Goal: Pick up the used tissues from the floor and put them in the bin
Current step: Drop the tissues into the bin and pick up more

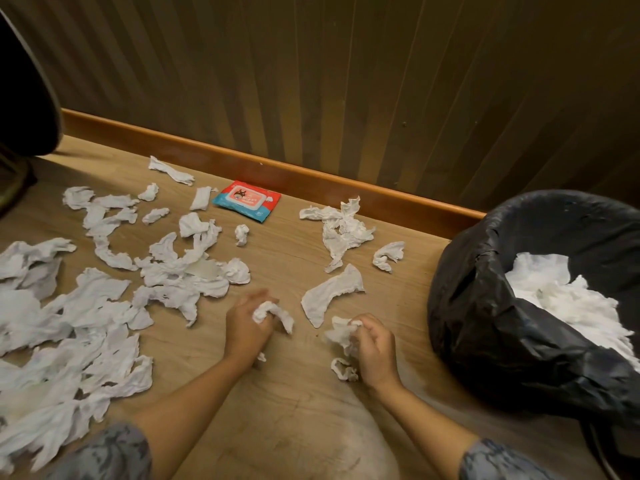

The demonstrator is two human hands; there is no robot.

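Several crumpled white tissues (86, 323) lie scattered over the wooden floor, most of them heaped at the left. My left hand (246, 323) is closed around a tissue (277, 311) near the floor's middle. My right hand (375, 348) grips another tissue (341, 332), and a small scrap (343, 369) lies just beside its wrist. More tissues (341, 230) rest between my hands and the wall. The bin (491, 306), lined with a black bag, stands at the right with white tissues (568, 299) inside.
A red and blue pack of wet wipes (246, 200) lies by the wooden skirting board (311, 174). A ribbed brown wall rises behind it. A dark rounded object (24, 98) fills the upper left corner.
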